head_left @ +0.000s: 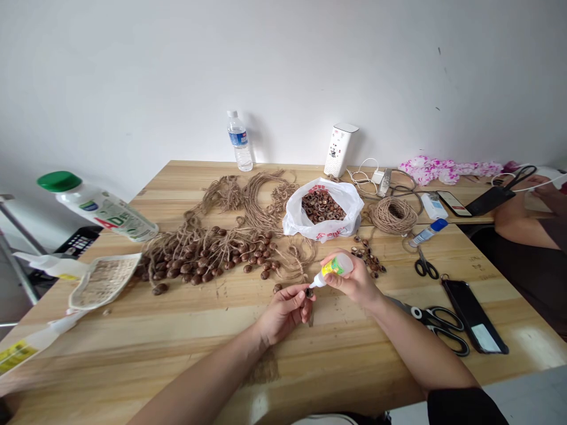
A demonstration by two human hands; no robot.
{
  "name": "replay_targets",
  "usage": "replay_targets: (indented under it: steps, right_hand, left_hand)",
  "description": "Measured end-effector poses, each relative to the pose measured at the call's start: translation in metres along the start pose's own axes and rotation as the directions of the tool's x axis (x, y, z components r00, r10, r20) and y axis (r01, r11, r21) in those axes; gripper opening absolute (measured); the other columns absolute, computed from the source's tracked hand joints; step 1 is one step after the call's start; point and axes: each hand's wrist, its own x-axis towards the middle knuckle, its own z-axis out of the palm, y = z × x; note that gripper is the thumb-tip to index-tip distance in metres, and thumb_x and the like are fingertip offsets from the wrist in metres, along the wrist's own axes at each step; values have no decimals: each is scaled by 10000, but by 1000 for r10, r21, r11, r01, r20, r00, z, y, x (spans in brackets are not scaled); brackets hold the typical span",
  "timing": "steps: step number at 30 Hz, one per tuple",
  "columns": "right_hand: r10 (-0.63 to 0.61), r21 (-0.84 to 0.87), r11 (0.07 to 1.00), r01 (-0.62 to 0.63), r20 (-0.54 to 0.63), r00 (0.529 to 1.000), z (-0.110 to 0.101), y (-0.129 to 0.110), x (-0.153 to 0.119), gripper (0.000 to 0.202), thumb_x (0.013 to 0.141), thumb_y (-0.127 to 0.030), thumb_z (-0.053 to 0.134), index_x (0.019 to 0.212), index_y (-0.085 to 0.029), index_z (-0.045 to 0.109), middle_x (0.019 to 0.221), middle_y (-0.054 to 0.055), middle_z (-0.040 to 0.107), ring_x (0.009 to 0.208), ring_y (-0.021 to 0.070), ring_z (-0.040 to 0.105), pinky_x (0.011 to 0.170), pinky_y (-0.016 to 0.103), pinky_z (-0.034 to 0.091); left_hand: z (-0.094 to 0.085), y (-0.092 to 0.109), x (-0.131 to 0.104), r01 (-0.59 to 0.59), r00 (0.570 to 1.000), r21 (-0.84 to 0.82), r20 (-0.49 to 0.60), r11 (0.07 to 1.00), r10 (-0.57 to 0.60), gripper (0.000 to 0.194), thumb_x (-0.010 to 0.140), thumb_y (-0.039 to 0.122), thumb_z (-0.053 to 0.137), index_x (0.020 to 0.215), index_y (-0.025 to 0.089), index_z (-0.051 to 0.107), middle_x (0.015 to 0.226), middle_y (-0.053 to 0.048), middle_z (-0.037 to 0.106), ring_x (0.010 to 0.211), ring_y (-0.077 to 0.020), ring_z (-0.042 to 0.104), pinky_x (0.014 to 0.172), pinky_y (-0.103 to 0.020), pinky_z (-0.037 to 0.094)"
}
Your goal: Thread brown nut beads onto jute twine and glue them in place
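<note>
Small brown shell, on the near side of the white bag, pinched by the left fingers; probably light, stiff and brittle, best held by its outer wall. The right fingers grip a squeeze bottle, likely soft-sided.

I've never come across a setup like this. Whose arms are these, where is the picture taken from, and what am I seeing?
There is no robot: a camera worn on a person's head looks forward and down at their bare hands. The left hand holds a small brown shell; the right hand holds a squeeze bottle, nozzle at the shell. On the wooden table lie brown balls with cords, a white bag of shells, coiled twine and scissors. Another person's arm shows at right.
</note>
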Motion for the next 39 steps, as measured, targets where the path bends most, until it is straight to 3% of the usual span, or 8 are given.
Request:
replay_targets:
  steps: [9,16,20,28,39]
  right_hand:
    - [-19,-28,999,19,7,1000,0,-1,0,335,666,-431,757,836,-164,648,726,29,601,618,148,544,564,254,430]
    - [-17,-26,1000,17,5,1000,0,0,1,342,657,-443,761,823,-168,644,718,25,601,625,152,552,569,256,434]
    - [-17,-14,1000,17,6,1000,0,2,1,336,657,-431,764,831,-171,643,728,28,606,638,156,561,566,252,435]
    - [-40,-9,999,40,29,999,1,-1,-1,317,659,-409,768,824,-166,647,747,29,594,648,155,551,575,255,427]
    - [-103,-58,993,105,41,994,0,-1,-2,305,694,-424,745,831,-170,646,779,40,591,681,162,553,608,265,431]
  left_hand:
    - [-2,-1,1,14,1000,1,-2,1000,-14,242,696,195,749,919,114,702,841,-86,684,541,-83,532,505,-236,439]
    - [-2,2,0,66,995,-38,-77,997,-69,286,648,111,773,922,96,695,847,-87,695,648,-110,624,648,-258,519]
    - [-3,2,0,56,997,-51,-56,997,-59,265,695,172,748,941,94,685,825,-87,702,689,-137,654,714,-283,537]
    - [-3,1,0,57,996,-26,-72,998,-59,244,682,220,765,889,118,685,709,-48,683,652,-137,655,677,-268,538]
    - [0,4,-1,73,995,-12,-66,997,-73,234,675,185,764,888,106,704,716,-76,713,669,-160,673,684,-284,529]
